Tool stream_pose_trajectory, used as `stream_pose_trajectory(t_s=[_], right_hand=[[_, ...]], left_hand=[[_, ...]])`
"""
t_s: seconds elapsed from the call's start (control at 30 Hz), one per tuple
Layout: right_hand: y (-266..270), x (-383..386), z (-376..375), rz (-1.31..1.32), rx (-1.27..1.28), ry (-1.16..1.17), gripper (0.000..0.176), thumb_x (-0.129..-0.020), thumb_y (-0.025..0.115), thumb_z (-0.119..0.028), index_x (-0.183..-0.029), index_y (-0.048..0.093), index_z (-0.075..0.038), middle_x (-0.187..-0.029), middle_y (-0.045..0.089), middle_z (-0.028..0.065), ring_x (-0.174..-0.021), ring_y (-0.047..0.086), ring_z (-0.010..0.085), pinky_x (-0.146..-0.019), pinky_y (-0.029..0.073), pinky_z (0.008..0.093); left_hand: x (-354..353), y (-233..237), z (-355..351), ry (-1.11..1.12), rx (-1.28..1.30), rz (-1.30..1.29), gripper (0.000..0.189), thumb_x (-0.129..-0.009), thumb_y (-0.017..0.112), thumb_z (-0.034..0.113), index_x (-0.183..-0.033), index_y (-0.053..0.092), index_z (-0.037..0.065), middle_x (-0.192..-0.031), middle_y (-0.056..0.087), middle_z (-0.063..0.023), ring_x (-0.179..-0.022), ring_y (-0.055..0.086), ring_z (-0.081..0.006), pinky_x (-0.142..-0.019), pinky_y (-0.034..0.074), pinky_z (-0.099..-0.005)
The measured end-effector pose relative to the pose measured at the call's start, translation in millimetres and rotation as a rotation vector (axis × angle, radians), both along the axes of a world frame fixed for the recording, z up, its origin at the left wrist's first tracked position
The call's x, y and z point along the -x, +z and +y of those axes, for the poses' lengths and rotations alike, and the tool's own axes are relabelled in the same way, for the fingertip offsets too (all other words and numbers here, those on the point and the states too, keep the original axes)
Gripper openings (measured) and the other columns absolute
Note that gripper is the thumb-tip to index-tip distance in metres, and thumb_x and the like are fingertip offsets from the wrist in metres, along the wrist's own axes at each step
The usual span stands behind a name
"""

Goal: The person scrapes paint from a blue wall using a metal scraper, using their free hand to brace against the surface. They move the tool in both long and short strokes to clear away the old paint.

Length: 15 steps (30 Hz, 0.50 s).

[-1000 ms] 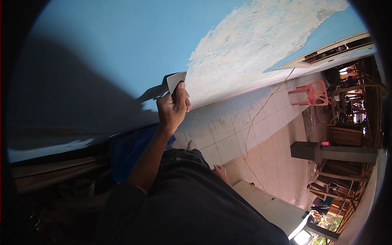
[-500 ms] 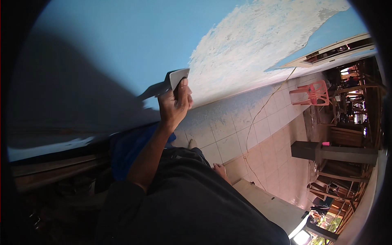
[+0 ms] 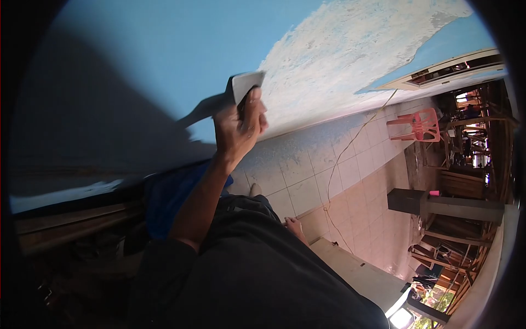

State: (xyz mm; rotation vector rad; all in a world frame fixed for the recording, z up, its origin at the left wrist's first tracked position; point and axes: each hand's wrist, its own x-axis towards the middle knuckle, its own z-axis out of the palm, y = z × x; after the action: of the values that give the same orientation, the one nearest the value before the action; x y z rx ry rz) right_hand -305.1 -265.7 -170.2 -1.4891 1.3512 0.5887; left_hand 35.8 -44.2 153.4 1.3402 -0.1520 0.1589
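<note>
My left hand (image 3: 236,131) is raised against a blue wall (image 3: 164,55), its grip closed tight round the handle of a scraper (image 3: 245,86), with one digit laid along the pale blade. The blade lies flat on the wall, right at the ragged edge where the blue paint gives way to a wide, whitish scraped patch (image 3: 350,49). Open painted wall spreads to the far side of the blade, partly under my own shadow. The wall meets a tiled floor (image 3: 350,181) close below the hand, and a thin cord (image 3: 342,159) trails across the tiles. My right hand (image 3: 296,225) rests low by my dark clothing, well apart from the scraper; I cannot tell how far it is open. A blue cloth (image 3: 170,197) and wooden planks (image 3: 71,225) crowd the wall's foot beside my arm. A pink chair (image 3: 413,125) stands far along the wall, near a door frame (image 3: 449,68).
</note>
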Motion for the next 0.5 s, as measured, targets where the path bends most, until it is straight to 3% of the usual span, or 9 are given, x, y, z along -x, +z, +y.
stream_pose_trajectory(t_s=[0.07, 0.23, 0.37, 0.47, 0.5], right_hand=[[18.3, -8.5, 3.8, 0.011, 0.032, 0.059, 0.041, -0.094, 0.059, -0.027, -0.121, 0.059, 0.004, -0.094, 0.071, 0.0163, -0.08, 0.068, 0.022, -0.07, 0.055, 0.0338], [-4.1, -5.4, 1.3, -0.013, 0.013, -0.046, 0.042, -0.093, 0.06, -0.028, -0.119, 0.061, 0.004, -0.094, 0.071, 0.0157, -0.082, 0.068, 0.0201, -0.075, 0.053, 0.0323], [17.4, -8.4, 12.2, -0.005, 0.023, 0.031, 0.042, -0.093, 0.06, -0.029, -0.12, 0.061, 0.005, -0.095, 0.071, 0.0154, -0.084, 0.068, 0.0198, -0.078, 0.053, 0.0319], [10.9, -5.1, 9.0, 0.017, 0.02, 0.101, 0.038, -0.095, 0.057, -0.031, -0.123, 0.06, -0.006, -0.099, 0.07, 0.0113, -0.062, 0.061, 0.0148, -0.057, 0.048, 0.0319], [6.1, -6.6, 7.1, 0.008, 0.009, 0.085, 0.038, -0.095, 0.057, -0.031, -0.123, 0.059, -0.006, -0.098, 0.07, 0.011, -0.062, 0.061, 0.0144, -0.055, 0.047, 0.0314]], left_hand=[[1.5, 4.0, 1.0, -0.007, 0.01, -0.019, 0.042, -0.1, 0.052, 0.03, -0.07, 0.053, 0.002, -0.054, 0.049, -0.0021, -0.043, 0.052, -0.0107, -0.039, 0.039, -0.0251], [6.3, -23.6, 9.3, 0.024, -0.017, 0.039, 0.041, -0.1, 0.054, 0.03, -0.071, 0.055, 0.001, -0.053, 0.051, -0.0037, -0.043, 0.053, -0.0106, -0.04, 0.04, -0.0251], [3.7, 3.1, 7.7, 0.017, 0.023, -0.01, 0.042, -0.1, 0.054, 0.03, -0.07, 0.055, 0.001, -0.052, 0.051, -0.0037, -0.043, 0.052, -0.0112, -0.04, 0.039, -0.0253], [0.8, -0.2, 10.7, 0.004, 0.024, -0.033, 0.041, -0.1, 0.054, 0.029, -0.069, 0.056, 0.001, -0.052, 0.052, -0.0027, -0.043, 0.052, -0.009, -0.039, 0.039, -0.024], [3.2, -6.5, 11.5, 0.013, -0.01, -0.023, 0.042, -0.1, 0.054, 0.029, -0.068, 0.054, 0.001, -0.052, 0.051, -0.0031, -0.043, 0.052, -0.01, -0.039, 0.039, -0.0246]])
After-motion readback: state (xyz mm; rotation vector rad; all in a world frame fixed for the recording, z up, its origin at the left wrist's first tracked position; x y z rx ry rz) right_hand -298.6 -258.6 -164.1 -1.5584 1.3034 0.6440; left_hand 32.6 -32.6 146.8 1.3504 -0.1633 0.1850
